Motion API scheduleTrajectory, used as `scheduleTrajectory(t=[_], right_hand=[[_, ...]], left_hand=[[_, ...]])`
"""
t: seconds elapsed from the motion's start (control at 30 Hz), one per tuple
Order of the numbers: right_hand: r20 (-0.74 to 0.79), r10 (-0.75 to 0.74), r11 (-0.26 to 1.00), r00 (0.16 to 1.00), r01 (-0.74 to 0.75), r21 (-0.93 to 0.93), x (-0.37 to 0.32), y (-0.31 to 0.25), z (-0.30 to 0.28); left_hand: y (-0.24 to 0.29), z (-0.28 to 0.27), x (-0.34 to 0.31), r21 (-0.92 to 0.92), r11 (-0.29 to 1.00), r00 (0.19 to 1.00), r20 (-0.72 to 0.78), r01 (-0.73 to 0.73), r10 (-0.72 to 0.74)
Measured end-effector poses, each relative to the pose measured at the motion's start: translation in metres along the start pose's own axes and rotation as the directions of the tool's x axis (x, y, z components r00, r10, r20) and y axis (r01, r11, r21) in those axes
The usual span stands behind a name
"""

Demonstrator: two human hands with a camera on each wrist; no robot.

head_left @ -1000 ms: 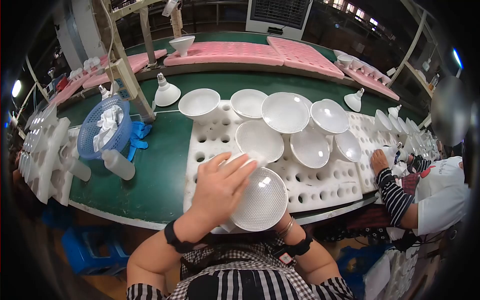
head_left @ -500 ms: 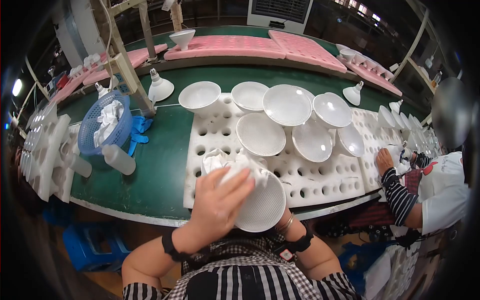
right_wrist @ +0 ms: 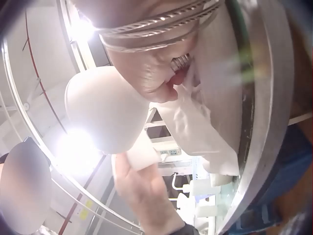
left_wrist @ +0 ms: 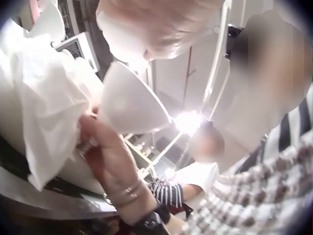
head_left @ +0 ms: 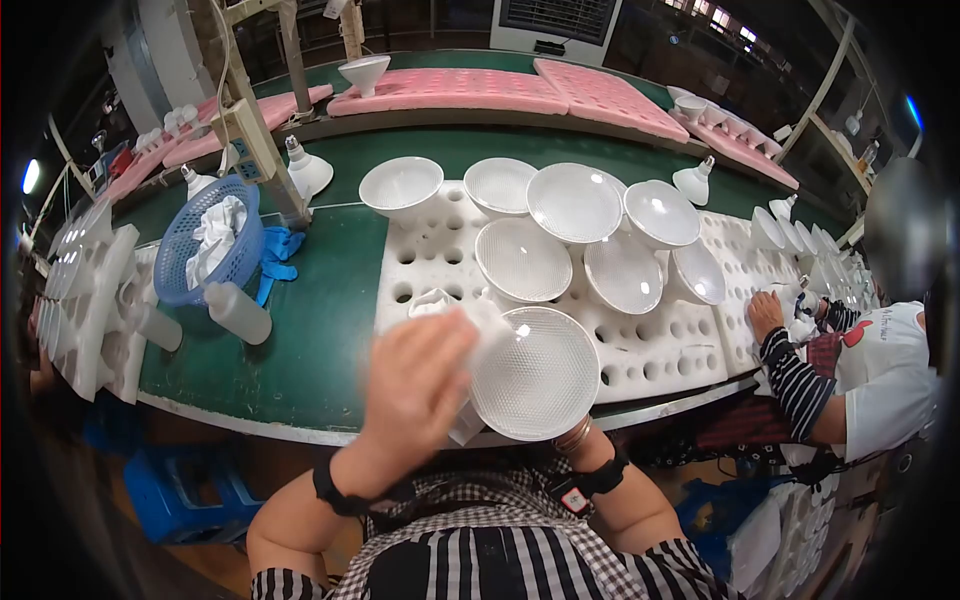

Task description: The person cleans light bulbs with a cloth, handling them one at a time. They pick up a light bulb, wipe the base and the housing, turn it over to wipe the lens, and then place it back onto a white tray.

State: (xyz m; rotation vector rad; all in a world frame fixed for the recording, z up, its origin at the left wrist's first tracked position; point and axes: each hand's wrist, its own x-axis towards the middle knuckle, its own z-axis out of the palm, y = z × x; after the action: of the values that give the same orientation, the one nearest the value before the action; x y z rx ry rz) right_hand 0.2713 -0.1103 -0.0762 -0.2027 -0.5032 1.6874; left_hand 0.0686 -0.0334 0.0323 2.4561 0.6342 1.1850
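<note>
In the head view my right hand is mostly hidden beneath a white reflector bulb (head_left: 537, 375), whose textured round face is turned up. The right wrist view shows this right hand (right_wrist: 151, 73) gripping the bulb by its threaded metal base. A crumpled white cloth (right_wrist: 195, 129) hangs beside those fingers. My left hand (head_left: 415, 385), blurred, is at the left rim of the bulb. It holds a piece of white cloth (right_wrist: 142, 154) against the face side. More reflector bulbs (head_left: 523, 260) stand face up in a white holed foam tray (head_left: 640, 370) just beyond the hands.
On the left of the green table (head_left: 310, 330) are a blue basket (head_left: 185, 285) with white cloth, a blue glove (head_left: 280, 255) and a white bottle (head_left: 238, 312). Pink foam trays (head_left: 450, 95) line the back shelf. Another person (head_left: 870, 370) works at the right.
My left hand has slid across the bulb's face and back to its left rim, uncovering most of it. The bulb has shifted slightly right, still in my right hand.
</note>
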Motion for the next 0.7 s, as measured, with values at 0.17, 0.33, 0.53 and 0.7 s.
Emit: scheduleTrajectory(t=[0.17, 0.33, 0.53, 0.7], right_hand=[[-0.145, -0.059, 0.930, 0.988, 0.002, -0.367, -0.005, 0.015, -0.025], [-0.246, -0.234, 0.655, 0.941, -0.034, -0.755, -0.011, 0.019, -0.036], [-0.337, -0.139, 0.901, 0.931, -0.023, -0.434, -0.020, 0.034, -0.024], [-0.235, 0.083, 0.996, 0.968, -0.078, 0.031, -0.013, 0.054, 0.000]], left_hand=[[0.040, 0.014, 0.000, -0.050, 0.911, 0.876, 0.257, -0.410, 0.408], [0.000, 0.029, 0.027, 0.067, 0.975, 0.970, 0.130, -0.214, 0.204], [0.032, 0.019, -0.019, 0.043, 0.940, 0.932, 0.151, -0.338, 0.329], [-0.008, 0.022, 0.011, 0.063, 0.991, 0.993, 0.001, -0.120, 0.120]])
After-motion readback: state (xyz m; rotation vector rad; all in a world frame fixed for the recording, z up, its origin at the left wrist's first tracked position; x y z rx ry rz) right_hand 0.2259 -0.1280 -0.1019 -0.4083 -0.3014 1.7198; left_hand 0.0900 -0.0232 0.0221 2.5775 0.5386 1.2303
